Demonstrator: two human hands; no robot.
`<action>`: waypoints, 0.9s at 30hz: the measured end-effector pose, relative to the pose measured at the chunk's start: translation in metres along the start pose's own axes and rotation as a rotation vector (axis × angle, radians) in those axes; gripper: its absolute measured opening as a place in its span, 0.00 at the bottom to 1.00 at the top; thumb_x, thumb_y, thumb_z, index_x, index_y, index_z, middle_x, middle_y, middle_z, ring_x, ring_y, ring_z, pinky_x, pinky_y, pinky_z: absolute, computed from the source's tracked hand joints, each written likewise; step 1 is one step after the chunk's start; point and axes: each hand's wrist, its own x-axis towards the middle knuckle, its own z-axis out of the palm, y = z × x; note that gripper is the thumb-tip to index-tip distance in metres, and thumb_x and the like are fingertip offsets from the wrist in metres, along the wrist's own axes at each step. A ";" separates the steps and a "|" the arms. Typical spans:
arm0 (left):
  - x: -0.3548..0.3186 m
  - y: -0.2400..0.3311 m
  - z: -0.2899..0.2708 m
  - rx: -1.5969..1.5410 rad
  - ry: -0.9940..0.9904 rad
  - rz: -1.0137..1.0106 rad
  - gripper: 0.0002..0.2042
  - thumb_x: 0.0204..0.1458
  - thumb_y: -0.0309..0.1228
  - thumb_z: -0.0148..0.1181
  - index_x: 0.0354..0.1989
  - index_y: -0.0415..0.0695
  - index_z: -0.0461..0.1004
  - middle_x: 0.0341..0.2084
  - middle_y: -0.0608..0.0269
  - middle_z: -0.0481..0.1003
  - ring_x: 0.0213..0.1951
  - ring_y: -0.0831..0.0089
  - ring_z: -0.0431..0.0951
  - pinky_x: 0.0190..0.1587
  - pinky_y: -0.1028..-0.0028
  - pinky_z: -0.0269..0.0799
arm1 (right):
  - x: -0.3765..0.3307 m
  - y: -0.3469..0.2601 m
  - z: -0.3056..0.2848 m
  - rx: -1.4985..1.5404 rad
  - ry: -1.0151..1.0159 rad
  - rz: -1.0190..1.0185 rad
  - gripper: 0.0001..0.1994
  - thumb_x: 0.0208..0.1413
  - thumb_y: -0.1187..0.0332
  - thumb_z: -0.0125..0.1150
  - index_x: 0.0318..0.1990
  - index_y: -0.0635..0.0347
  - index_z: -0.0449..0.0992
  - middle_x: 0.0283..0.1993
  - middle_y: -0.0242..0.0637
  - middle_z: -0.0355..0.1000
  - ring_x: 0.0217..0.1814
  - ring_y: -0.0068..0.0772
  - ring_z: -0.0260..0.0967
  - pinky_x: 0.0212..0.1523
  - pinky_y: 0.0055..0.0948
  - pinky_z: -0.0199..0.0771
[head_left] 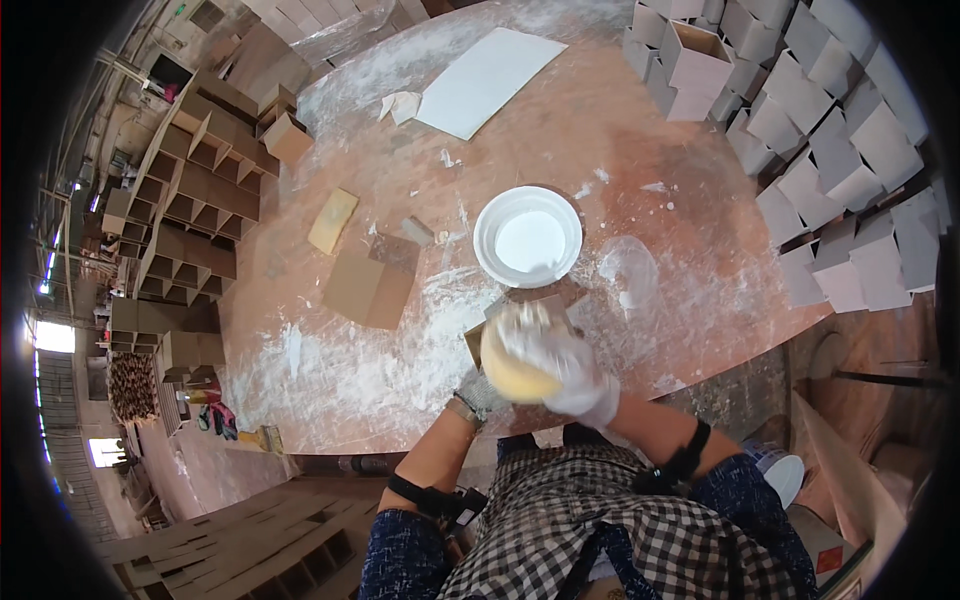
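Note:
My right hand [572, 372], in a whitened glove and smeared by motion, grips a yellow sponge [520, 378]. The sponge is over a small brown box [474, 343], most of which it and the hand hide. My left hand [484, 394], in a grey knit glove, is at the near side of the box; its fingers are hidden behind the sponge. Just beyond the hands stands a white basin [487, 262] with white paste or liquid [532, 240] in it.
The reddish table [700, 330] is smeared white. On it lie a brown box [368, 290], a yellowish pad [333, 220] and a white sheet [490, 82]. Stacked brown boxes [205, 205] stand left, whitish boxes [835, 150] right. A white bucket [787, 478] is low right.

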 end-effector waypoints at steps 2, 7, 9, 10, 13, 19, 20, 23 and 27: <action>-0.028 -0.088 -0.011 -0.487 -0.170 0.191 0.21 0.56 0.35 0.47 0.58 0.46 0.60 0.55 0.58 0.64 0.56 0.68 0.63 0.60 0.70 0.56 | -0.028 -0.021 0.009 -0.090 -0.123 -0.061 0.25 0.40 0.73 0.64 0.51 0.58 0.70 0.50 0.37 0.70 0.51 0.34 0.69 0.52 0.33 0.66; 0.002 0.019 -0.004 0.630 -0.355 -0.114 0.16 0.54 0.33 0.45 0.51 0.46 0.68 0.47 0.54 0.70 0.48 0.63 0.71 0.52 0.68 0.67 | -0.069 -0.035 -0.026 0.022 -0.273 0.227 0.20 0.44 0.70 0.62 0.48 0.55 0.72 0.46 0.32 0.72 0.53 0.32 0.67 0.55 0.38 0.62; -0.004 0.013 -0.007 0.756 -0.277 0.087 0.15 0.53 0.33 0.45 0.47 0.46 0.71 0.43 0.53 0.72 0.44 0.59 0.73 0.46 0.66 0.71 | -0.084 -0.001 -0.006 0.739 0.042 0.106 0.20 0.45 0.72 0.60 0.49 0.53 0.71 0.47 0.32 0.70 0.55 0.29 0.64 0.56 0.38 0.60; 0.000 0.018 -0.005 0.755 -0.290 0.095 0.15 0.53 0.33 0.45 0.47 0.46 0.71 0.43 0.53 0.72 0.44 0.59 0.73 0.46 0.66 0.71 | -0.107 0.044 -0.001 0.982 0.024 -0.033 0.22 0.46 0.75 0.58 0.52 0.55 0.67 0.54 0.34 0.67 0.60 0.32 0.60 0.58 0.38 0.59; -0.021 0.029 -0.018 0.952 -0.302 0.155 0.15 0.51 0.33 0.46 0.46 0.45 0.72 0.42 0.55 0.73 0.44 0.59 0.73 0.46 0.65 0.71 | -0.044 -0.015 -0.050 0.781 0.071 0.581 0.28 0.45 0.79 0.56 0.58 0.56 0.62 0.60 0.38 0.62 0.63 0.38 0.57 0.63 0.38 0.54; -0.009 0.025 -0.012 1.146 -0.368 0.197 0.15 0.50 0.32 0.46 0.45 0.46 0.72 0.42 0.55 0.73 0.44 0.59 0.74 0.45 0.66 0.72 | 0.011 0.037 -0.037 0.065 -0.120 0.365 0.36 0.42 0.80 0.56 0.63 0.58 0.55 0.62 0.41 0.58 0.64 0.44 0.56 0.62 0.31 0.59; -0.009 0.019 -0.012 1.034 -0.332 0.171 0.15 0.50 0.33 0.46 0.45 0.46 0.72 0.42 0.55 0.73 0.44 0.58 0.73 0.45 0.66 0.72 | 0.009 0.034 -0.034 0.062 -0.115 0.369 0.36 0.42 0.80 0.56 0.63 0.58 0.55 0.62 0.41 0.58 0.64 0.44 0.56 0.62 0.31 0.59; -0.028 -0.012 -0.020 0.757 -0.197 0.076 0.16 0.51 0.34 0.45 0.46 0.46 0.72 0.43 0.55 0.73 0.44 0.58 0.73 0.45 0.65 0.72 | -0.012 0.015 -0.014 -0.528 -0.253 0.197 0.34 0.41 0.79 0.56 0.61 0.59 0.58 0.60 0.42 0.61 0.60 0.43 0.61 0.57 0.30 0.65; -0.017 0.023 -0.020 1.075 -0.361 0.149 0.17 0.52 0.36 0.45 0.47 0.47 0.71 0.45 0.54 0.72 0.45 0.57 0.73 0.45 0.65 0.71 | -0.084 -0.016 -0.035 -0.450 -0.218 0.178 0.25 0.42 0.75 0.55 0.53 0.59 0.67 0.54 0.45 0.66 0.51 0.40 0.69 0.44 0.29 0.73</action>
